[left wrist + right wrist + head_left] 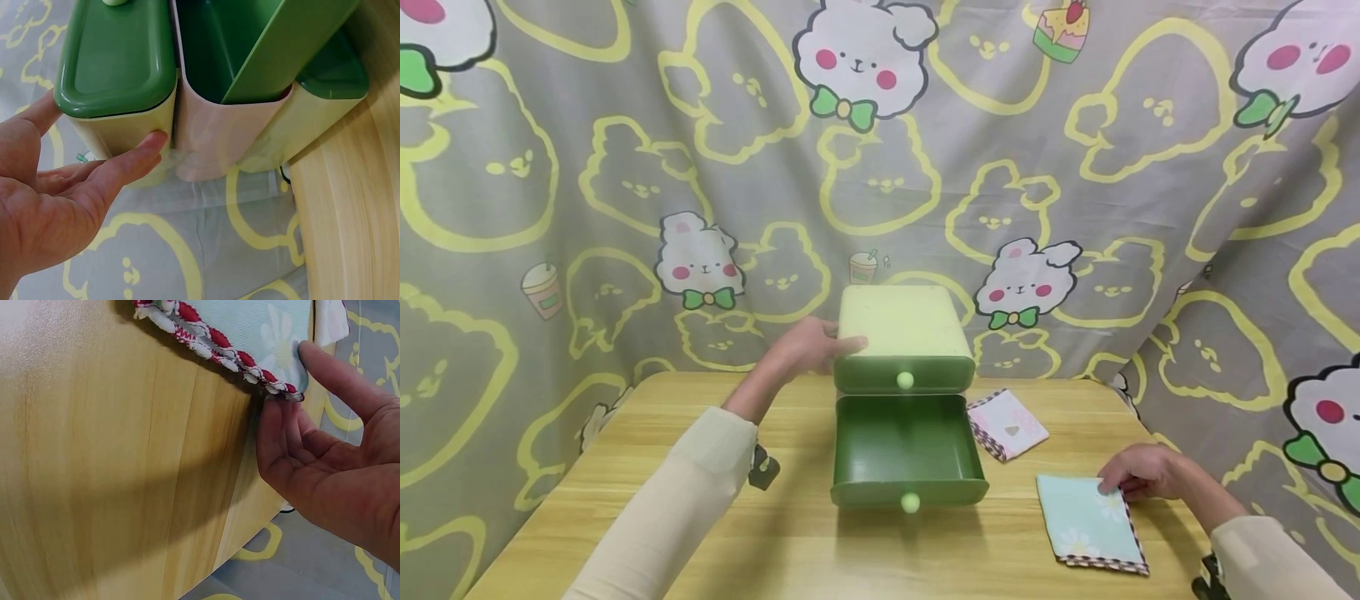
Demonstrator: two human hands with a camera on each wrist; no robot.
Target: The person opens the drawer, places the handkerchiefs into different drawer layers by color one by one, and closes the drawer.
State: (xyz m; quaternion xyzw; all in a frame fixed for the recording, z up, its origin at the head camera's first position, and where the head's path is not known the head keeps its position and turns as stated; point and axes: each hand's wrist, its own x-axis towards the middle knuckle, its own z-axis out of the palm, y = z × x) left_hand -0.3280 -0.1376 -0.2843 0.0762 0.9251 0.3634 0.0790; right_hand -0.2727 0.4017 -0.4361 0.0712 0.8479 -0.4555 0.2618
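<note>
A small drawer cabinet (898, 321) with a pale yellow top and green drawers stands at the table's middle. Its middle drawer (898, 437) is pulled out, with nothing visible inside. The upper drawer (119, 56) is closed; the lowest drawer (337, 69) appears closed in the left wrist view. My left hand (808, 343) rests against the cabinet's upper left edge, one digit over the top and another along the side. At the right, my right hand (1142, 471) pinches the far right corner of a folded light-blue handkerchief (1082, 517), thumb above and fingers below. That corner is lifted slightly.
A folded white-and-pink handkerchief (1011, 423) lies right of the cabinet, close to the open drawer. The wooden table (700, 492) is bounded at the back and sides by a grey patterned curtain (760, 200).
</note>
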